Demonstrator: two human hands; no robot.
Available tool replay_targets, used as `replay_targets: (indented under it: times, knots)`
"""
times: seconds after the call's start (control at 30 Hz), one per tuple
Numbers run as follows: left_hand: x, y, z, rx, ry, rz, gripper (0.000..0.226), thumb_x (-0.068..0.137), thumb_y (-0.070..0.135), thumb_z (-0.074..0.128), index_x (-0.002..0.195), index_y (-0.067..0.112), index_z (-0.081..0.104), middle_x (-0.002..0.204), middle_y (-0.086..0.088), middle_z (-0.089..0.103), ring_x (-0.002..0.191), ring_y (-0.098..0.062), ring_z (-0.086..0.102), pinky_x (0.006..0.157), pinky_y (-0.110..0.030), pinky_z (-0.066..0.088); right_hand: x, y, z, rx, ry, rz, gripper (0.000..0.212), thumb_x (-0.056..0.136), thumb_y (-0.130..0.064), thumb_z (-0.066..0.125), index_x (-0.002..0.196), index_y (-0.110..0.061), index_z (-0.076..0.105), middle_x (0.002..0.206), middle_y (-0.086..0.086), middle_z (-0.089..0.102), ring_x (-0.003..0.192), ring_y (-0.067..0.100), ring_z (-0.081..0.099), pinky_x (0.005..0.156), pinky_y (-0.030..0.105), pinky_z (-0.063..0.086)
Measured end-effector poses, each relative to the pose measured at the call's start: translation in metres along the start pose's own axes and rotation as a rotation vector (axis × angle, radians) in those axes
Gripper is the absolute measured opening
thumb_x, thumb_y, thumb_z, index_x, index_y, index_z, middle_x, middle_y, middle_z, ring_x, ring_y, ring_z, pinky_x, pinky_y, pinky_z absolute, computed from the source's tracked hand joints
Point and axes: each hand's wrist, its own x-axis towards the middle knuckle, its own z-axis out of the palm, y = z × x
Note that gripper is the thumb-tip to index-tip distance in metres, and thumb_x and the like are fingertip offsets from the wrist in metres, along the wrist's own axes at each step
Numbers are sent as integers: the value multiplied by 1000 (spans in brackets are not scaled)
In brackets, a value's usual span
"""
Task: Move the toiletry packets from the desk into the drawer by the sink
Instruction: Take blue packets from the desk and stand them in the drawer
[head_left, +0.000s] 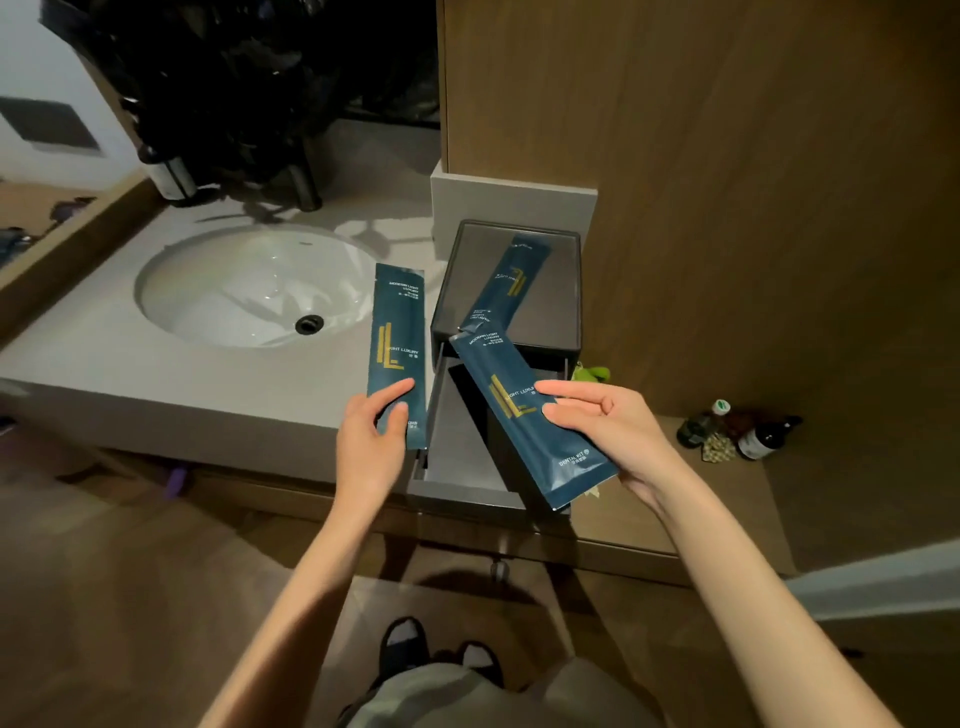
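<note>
The left fingers (396, 391) are curled and pinch the lower end of the left packet (397, 332), with the thumb on its printed face. The left hand (370, 441) holds it upright, just left of the drawer (457, 452) and above the counter (156, 374) edge. The right fingers (569, 388) are also bent. Together with the thumb they grip the long edge of the right packet (540, 452). The right hand (613, 431) holds it tilted over the drawer, with its upper end toward the box (545, 345).

The task seems to be in the middle. The drawer is pulled out, but no packet shows in the part of it that is visible. Both held packets are not yet released. A third packet (511, 283) lies slanted on the top of the box, so probably it must also go down into the drawer.

The packets are long, flat and thin, dark blue with gold stripes and small white letters. They look like smooth foil or coated paper and bend a little. The box is dark, with a raised rim and a shiny top. The drawer is grey and matte inside. The counter is pale and stone-like, and the sink (234, 291) is white, round and glossy. Some bottles (758, 436) stand on a wooden shelf at the right.
</note>
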Motion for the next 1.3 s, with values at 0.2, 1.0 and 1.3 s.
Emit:
replay_targets:
  times: [0.2, 1.0, 1.3]
  knots:
    - [-20, -16, -1, 121, 47, -76, 30, 97, 19, 51, 125, 19, 61, 116, -10, 52, 110, -22, 52, 91, -27, 39, -7, 2, -7, -43, -93, 67, 22, 82, -9, 70, 96, -24, 76, 83, -9, 77, 70, 5, 72, 53, 15, 51]
    - [26, -37, -5, 93, -232, -155, 45, 79, 21, 77, 121, 21, 64, 124, -7, 56, 107, -26, 62, 85, -33, 56, 79, 63, 87, -58, 209, 197, 31, 84, 8, 57, 92, -20, 66, 109, 15, 66, 103, 28, 64, 81, 38, 58]
    - [28, -45, -5, 66, -263, -156, 47, 79, 24, 76, 123, 26, 62, 117, -3, 53, 102, -24, 63, 82, -31, 58, 78, 57, 74, -695, 48, -108, 78, 78, -5, 75, 145, -20, 38, 126, 9, 54, 85, 20, 60, 84, 21, 45]
